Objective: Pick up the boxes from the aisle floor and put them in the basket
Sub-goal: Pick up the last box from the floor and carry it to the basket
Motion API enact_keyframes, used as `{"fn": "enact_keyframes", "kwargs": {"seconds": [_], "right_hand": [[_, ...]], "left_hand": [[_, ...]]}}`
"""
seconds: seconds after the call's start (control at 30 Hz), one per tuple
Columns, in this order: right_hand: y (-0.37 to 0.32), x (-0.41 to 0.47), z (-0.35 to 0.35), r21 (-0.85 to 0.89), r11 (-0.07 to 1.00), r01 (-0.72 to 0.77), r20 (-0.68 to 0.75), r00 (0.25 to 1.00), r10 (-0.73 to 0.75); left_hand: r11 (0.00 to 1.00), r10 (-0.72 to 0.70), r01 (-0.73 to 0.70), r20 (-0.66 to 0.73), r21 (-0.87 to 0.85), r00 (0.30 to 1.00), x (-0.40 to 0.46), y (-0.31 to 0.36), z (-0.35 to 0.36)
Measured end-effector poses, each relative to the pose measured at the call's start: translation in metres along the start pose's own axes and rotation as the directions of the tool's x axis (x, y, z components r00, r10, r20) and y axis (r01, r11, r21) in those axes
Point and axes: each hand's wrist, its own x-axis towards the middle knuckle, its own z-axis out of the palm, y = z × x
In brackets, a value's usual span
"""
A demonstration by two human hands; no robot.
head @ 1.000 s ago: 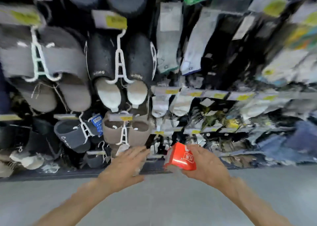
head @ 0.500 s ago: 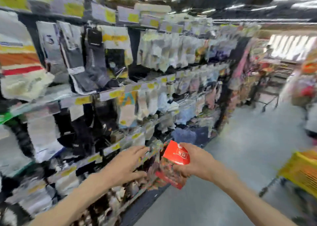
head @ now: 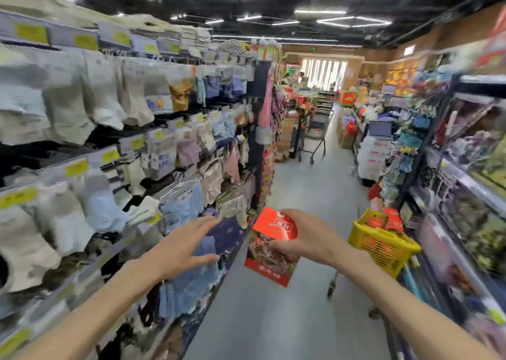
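Observation:
My right hand (head: 306, 239) grips a red box (head: 271, 246) with a picture on its front, held upright at chest height over the aisle floor. My left hand (head: 183, 247) is stretched out beside it, fingers spread and empty, in front of the sock shelf. A yellow basket (head: 380, 244) on a wheeled frame stands to the right of the box, with several red boxes (head: 386, 221) inside it.
Shelves of socks and underwear (head: 123, 154) line the left side. A shelf with packaged goods (head: 471, 195) runs along the right, close behind the basket. The grey aisle floor (head: 301, 195) stretches ahead to a metal trolley (head: 315, 129) and stacked goods.
My view has swung right and up from the slipper rack to look down the aisle, and the yellow basket has come into sight. The right hand keeps hold of the red box.

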Motion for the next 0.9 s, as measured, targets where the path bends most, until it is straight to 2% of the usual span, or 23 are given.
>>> {"fn": "enact_keyframes", "kwargs": {"seconds": [0.4,0.63,0.9], "right_hand": [[0.162,0.180,-0.029,0.020,0.964,-0.264,-0.074,0.961,0.265],[0.238,0.291,-0.066,-0.008,0.918,-0.396,-0.126,0.911,0.392],[0.361,0.420,-0.087,0.036,0.871,-0.490,-0.183,0.854,0.487]], "left_hand": [[0.957,0.290,-0.290,0.010,0.001,0.957,0.306,-0.092,0.054],[0.923,0.384,-0.384,0.004,-0.018,0.923,0.486,-0.146,0.063],[0.886,0.461,-0.459,0.027,-0.059,0.887,0.674,-0.174,0.108]]}}
